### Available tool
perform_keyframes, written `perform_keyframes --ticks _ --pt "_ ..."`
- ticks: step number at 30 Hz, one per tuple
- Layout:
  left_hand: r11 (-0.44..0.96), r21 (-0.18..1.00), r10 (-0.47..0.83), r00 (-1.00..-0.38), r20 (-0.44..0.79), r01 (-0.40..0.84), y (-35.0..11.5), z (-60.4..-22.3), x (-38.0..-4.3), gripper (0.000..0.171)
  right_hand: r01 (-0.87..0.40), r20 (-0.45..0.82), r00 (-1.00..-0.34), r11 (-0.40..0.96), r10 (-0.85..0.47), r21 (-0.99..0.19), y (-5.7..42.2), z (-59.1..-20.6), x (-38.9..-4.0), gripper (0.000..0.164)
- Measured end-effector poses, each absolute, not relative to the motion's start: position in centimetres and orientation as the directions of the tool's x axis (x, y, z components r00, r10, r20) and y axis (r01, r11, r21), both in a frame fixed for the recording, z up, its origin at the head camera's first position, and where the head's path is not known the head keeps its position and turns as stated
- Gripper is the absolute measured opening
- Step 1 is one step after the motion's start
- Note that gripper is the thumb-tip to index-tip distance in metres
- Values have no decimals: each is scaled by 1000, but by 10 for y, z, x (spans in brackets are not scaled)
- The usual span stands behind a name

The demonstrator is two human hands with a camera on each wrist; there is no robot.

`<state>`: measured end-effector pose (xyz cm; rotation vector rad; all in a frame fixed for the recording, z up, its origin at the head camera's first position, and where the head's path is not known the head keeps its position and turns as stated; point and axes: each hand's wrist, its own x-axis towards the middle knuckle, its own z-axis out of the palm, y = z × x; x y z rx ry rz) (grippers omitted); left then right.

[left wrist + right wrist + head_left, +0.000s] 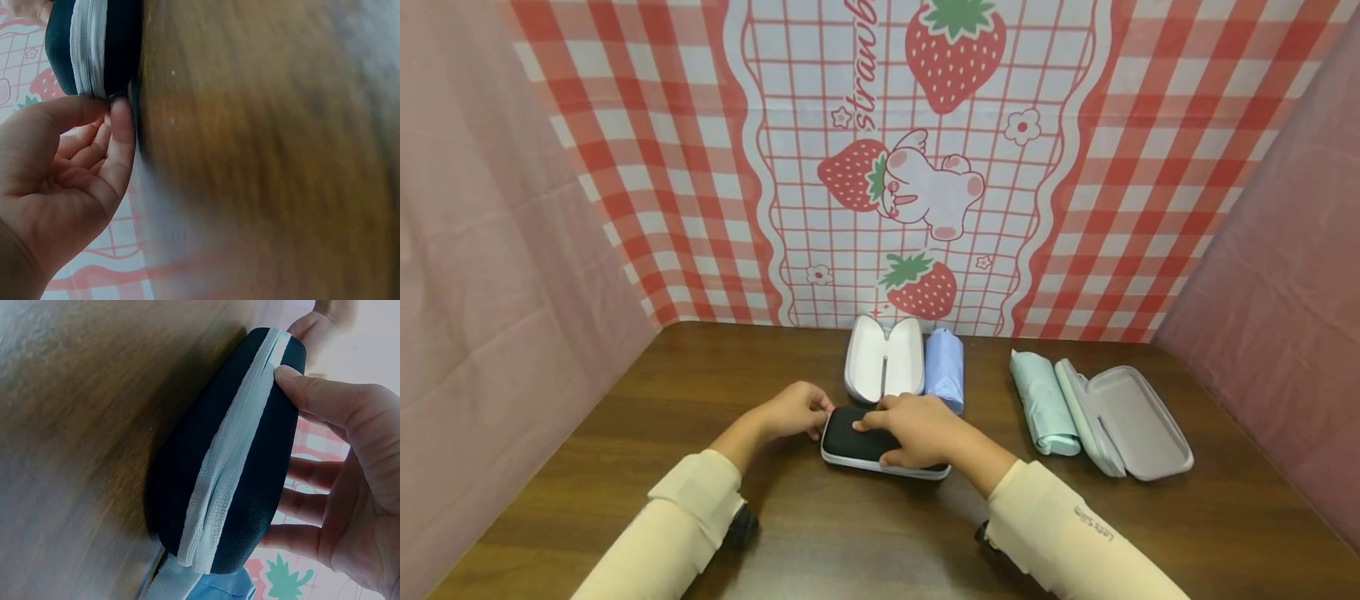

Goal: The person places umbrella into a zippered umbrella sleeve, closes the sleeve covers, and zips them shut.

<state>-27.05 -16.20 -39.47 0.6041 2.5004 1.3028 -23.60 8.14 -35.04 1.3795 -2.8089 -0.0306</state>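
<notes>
A black hard-shell case [844, 427] with a white zipper band [234, 437] lies on the wooden table, closed along the side that shows. My left hand [795, 410] is at its left end. In the left wrist view, the thumb and index finger pinch the zipper pull at the end of the white band; the pull itself is mostly hidden by the fingertips. My right hand [921, 429] grips the case from above, its thumb [290, 378] beside the zipper band and the other fingers reaching over the top.
Behind the black case stands an open white-lined case [867, 362], with a folded blue umbrella [944, 371] beside it. Farther right lie a folded mint-green umbrella [1043, 400] and an open grey case [1138, 421]. A strawberry-print curtain [887, 167] hangs along the table's back edge.
</notes>
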Motion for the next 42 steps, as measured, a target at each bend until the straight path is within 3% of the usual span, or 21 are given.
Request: perform_keyframes --ticks 5,9,14,28,36,42 --pt "626 672 474 -877 74 395 -164 -392 -269 8 -784 -3 -621 620 -784 28 81 -350 -235 56" --pt "685 484 514 -832 209 545 -165 -390 -266 9 -777 -3 -629 629 -777 29 80 -350 -234 55" --pt "713 349 538 -793 284 609 -163 -388 -261 12 -770 6 -637 637 -771 40 80 -349 -233 54" --pt "734 299 530 -789 311 610 -165 -390 -248 11 -785 -12 -619 619 -786 -25 82 -348 -235 52" --pt "807 267 451 -841 300 528 -155 -390 -245 12 -829 -30 -556 557 -831 -48 85 -345 -232 52" --pt "820 225 454 -838 303 526 -148 -390 -246 10 -833 -24 -550 550 -835 -51 86 -345 -231 52"
